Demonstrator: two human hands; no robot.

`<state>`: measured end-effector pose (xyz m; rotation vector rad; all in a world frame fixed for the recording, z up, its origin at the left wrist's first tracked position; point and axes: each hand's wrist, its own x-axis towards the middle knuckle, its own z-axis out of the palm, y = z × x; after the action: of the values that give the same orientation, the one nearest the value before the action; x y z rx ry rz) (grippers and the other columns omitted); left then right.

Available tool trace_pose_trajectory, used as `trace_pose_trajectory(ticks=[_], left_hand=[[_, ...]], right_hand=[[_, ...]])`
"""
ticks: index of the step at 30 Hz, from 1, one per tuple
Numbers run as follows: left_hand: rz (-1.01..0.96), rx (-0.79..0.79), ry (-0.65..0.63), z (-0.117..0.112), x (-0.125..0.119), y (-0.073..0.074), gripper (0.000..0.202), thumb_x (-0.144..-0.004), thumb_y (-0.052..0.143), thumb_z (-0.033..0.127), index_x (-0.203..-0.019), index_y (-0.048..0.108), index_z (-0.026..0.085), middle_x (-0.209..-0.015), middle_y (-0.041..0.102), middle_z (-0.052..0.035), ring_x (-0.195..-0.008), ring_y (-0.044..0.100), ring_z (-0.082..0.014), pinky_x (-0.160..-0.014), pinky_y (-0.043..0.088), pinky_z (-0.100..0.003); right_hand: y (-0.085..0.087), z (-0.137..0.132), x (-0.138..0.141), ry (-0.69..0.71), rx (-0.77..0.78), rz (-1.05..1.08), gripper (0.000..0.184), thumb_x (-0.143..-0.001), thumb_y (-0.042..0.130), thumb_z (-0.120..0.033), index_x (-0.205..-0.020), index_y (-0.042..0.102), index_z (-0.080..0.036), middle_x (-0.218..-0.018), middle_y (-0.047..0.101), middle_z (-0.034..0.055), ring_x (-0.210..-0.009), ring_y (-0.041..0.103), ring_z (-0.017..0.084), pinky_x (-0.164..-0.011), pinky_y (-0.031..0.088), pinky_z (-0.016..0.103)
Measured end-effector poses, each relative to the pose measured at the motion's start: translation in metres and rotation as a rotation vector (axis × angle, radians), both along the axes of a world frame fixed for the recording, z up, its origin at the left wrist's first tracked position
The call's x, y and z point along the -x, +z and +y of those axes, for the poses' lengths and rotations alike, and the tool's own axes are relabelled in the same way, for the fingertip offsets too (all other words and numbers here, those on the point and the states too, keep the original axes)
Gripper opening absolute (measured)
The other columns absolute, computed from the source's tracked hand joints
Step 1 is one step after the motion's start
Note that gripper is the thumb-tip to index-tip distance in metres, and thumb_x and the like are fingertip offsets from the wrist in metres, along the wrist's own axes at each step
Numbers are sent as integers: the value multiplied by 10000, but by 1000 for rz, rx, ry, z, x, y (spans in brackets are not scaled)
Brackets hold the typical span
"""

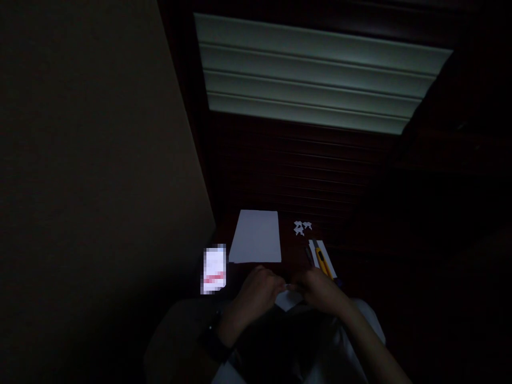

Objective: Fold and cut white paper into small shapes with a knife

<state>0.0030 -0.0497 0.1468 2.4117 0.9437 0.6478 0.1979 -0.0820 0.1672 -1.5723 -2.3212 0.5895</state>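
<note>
The scene is very dark. My left hand (256, 293) and my right hand (320, 290) meet low in the middle, fingers curled and pinched on a small white piece of paper (288, 300) held between them. A white sheet of paper (256, 236) lies flat on the dark surface just beyond my hands. A yellow utility knife (322, 261) rests on a white strip to the right of the sheet, close to my right hand. Small folded white paper bits (301, 228) lie beyond the knife.
A lit phone screen (214, 269) lies left of my left hand. A plain wall (92, 160) rises on the left. A pale slatted panel (312, 80) sits above dark slats at the back. The right side is too dark to make out.
</note>
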Motion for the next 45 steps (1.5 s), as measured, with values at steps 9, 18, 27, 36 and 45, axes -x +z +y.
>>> trace_pose_trajectory(ticks=[9,18,27,36,45], left_hand=[[256,36,-60,5,-1,-1,295,-881,466,255,-691,686,201,-707,703,-49,-705,635,-174,-666,363,-249],[183,105,-58,25,24,-2,247,-873,478,249,-831,720,227,-862,729,-13,-789,646,-164,-694,382,-234],[-28,261,76,32,37,-4,269,-872,474,317,-841,718,208,-766,704,0,-684,619,-151,-626,386,-222],[-301,505,99,29,-1,-48,350,-832,522,410,-781,710,120,-705,679,-33,-657,585,-163,-592,407,-232],[-344,638,141,38,19,-78,300,-800,566,364,-854,715,109,-848,723,-82,-790,643,-206,-701,462,-268]], right_hand=[[2,-3,-6,115,37,-72,198,-783,494,-125,-687,660,-174,-664,671,38,-589,556,130,-545,290,218],[3,-8,-37,112,25,-40,206,-782,491,-138,-653,646,-178,-637,651,27,-551,520,115,-524,279,219],[-16,1,-83,-191,152,408,203,-747,621,-263,-913,722,-205,-921,715,78,-827,642,239,-711,436,293],[-99,14,8,-490,342,1318,384,-709,692,-489,-849,707,-132,-774,719,87,-678,654,231,-662,488,340],[-115,35,-4,-707,231,1421,415,-631,747,-494,-831,703,-133,-716,715,72,-647,652,227,-554,479,291]])
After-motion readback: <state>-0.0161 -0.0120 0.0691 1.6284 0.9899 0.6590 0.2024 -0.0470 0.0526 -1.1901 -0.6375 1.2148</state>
